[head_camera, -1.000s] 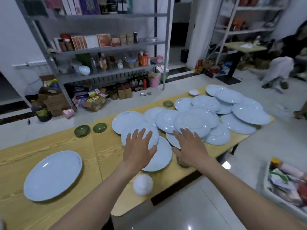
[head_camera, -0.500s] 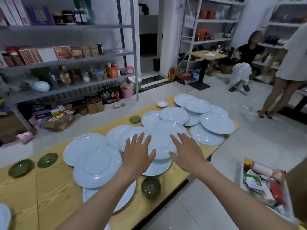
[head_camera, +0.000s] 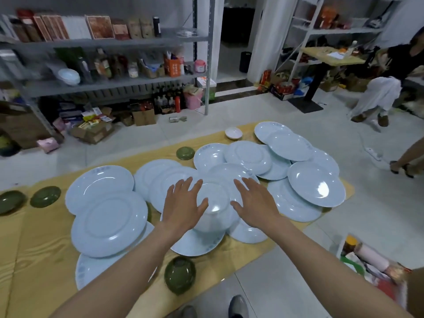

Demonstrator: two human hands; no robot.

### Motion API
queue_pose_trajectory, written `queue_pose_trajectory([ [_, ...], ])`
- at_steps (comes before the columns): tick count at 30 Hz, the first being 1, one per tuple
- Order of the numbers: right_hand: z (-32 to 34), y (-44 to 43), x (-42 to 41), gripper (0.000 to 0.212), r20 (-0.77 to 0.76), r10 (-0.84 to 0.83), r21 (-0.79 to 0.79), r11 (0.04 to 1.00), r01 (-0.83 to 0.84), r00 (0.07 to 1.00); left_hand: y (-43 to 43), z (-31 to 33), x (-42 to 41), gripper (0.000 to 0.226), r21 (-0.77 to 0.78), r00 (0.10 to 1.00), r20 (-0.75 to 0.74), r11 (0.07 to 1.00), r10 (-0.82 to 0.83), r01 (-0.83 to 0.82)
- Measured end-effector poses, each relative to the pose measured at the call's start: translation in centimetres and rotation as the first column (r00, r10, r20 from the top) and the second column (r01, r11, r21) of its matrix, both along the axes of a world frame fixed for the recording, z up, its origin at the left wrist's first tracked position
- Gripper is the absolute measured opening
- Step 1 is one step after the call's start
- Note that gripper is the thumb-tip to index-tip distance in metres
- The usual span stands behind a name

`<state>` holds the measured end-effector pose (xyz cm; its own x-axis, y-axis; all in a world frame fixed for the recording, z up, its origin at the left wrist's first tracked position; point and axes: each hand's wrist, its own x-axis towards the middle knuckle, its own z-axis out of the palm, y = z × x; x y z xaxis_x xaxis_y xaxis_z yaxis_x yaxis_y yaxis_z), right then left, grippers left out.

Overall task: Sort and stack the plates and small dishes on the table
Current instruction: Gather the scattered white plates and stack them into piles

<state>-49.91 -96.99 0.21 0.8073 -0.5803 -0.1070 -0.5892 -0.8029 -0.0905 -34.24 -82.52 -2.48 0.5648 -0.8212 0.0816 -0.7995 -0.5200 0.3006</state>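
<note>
Several pale blue plates lie overlapping on the yellow wooden table. My left hand and my right hand are spread flat, fingers straight, on either side of one upside-down plate at the middle of the heap. Whether the palms touch the plates I cannot tell. A large upside-down plate lies to the left. Small dark green dishes sit at the far left, at the back and near the front edge. A small white dish stands at the back.
Grey metal shelves full of boxes and bottles stand behind the table. A bin of packets sits on the floor at the right. One person sits at the far right, and another's leg is near the table's right end.
My view has swung right along the table and closer to the heap. Both hands moved with it and now flank a plate at the heap's middle, spread a little wider apart.
</note>
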Motion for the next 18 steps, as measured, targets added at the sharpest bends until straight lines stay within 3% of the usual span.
queue_pose_trajectory([
  [4,-1.9,-3.1,1.3,0.068,0.054,0.033,0.130,0.991,-0.040,0.998,-1.1,-2.0,-0.1,0.057,-0.014,0.970,-0.179,0.985,0.165,-0.171],
  [8,-4.3,-5.5,2.3,0.069,0.088,-0.027,0.354,0.935,-0.006,0.996,-2.6,-4.3,0.2,0.063,0.055,0.839,-0.415,0.931,0.351,-0.362],
  [14,-7.3,-8.6,4.9,0.075,0.080,-0.292,0.647,0.743,0.173,0.953,-3.5,-7.4,-0.1,0.076,0.145,0.591,-0.593,0.795,0.546,-0.589],
  [18,-8.9,-9.3,6.0,0.081,0.028,-0.425,0.738,0.619,0.269,0.905,-3.8,-8.4,0.0,0.074,0.122,0.489,-0.655,0.719,0.576,-0.684],
])
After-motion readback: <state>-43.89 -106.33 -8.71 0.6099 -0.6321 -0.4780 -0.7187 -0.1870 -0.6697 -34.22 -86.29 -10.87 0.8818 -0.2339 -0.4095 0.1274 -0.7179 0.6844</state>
